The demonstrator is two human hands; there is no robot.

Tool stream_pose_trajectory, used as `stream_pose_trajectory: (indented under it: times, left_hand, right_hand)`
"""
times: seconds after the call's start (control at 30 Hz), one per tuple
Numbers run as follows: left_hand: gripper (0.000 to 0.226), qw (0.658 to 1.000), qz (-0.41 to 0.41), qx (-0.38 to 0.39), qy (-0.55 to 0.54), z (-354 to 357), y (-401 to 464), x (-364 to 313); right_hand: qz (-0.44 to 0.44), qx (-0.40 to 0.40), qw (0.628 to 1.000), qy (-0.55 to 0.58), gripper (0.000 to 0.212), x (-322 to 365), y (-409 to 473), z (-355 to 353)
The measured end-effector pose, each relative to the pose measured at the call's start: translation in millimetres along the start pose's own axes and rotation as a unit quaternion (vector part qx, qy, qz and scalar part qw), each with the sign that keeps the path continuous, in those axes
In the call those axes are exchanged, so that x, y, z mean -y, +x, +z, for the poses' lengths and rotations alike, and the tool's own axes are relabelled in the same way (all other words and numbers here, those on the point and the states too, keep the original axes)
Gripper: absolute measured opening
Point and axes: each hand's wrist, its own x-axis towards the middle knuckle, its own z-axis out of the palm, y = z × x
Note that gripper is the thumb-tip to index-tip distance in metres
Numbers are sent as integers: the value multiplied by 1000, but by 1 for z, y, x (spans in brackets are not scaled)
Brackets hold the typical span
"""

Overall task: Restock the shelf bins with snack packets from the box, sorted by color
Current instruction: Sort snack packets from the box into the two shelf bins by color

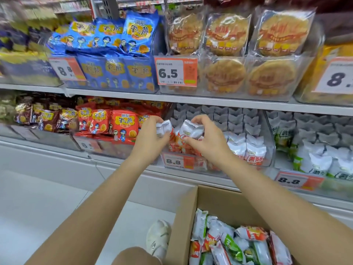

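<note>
Gripping a silver-topped orange snack packet in curled fingers, the left hand holds it at the left end of the clear orange-packet bin on the lower shelf. The right hand pinches a second silver-and-orange packet just beside it, thumb below and fingers curled over the top. Both packets hang above more orange packets already standing in that bin, whose front carries an 8.8 price tag.

At five o'clock from the hands, an open cardboard box sits on the pale floor, holding mixed orange and green packets. A white shoe shows just left of the box.

At three o'clock, a neighbouring bin holds green-and-white packets. At nine o'clock stand red snack bags, and further left, brown ones, blurred. Behind the orange-packet bin, grey cartons are stacked at the back of the shelf.

On the white shelf board above, at twelve o'clock, lie bins of round cakes in clear wrap with a 6.5 tag, and at eleven o'clock blue snack bags.
</note>
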Motion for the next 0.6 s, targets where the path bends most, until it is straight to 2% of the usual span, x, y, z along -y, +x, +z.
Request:
stream_pose_trajectory:
  times: [0.17,0.3,0.43,0.5,0.6]
  left_hand:
    - [42,977,15,147,155,18,14,25]
    - [46,956,83,109,261,29,11,33]
    - [36,954,142,30,263,35,2,42]
    - [43,935,156,72,309,39,-3,45]
    - [50,911,105,158,366,46,-9,40]
  right_hand:
    - [-26,77,986,-144,44,-16,13,18]
    - [-42,80,946,-311,48,-26,17,30]
    - [-96,66,936,-333,45,-38,9,34]
    - [-124,77,915,-376,42,-43,4,35]
    - [-75,150,897,-409,45,-44,0,38]
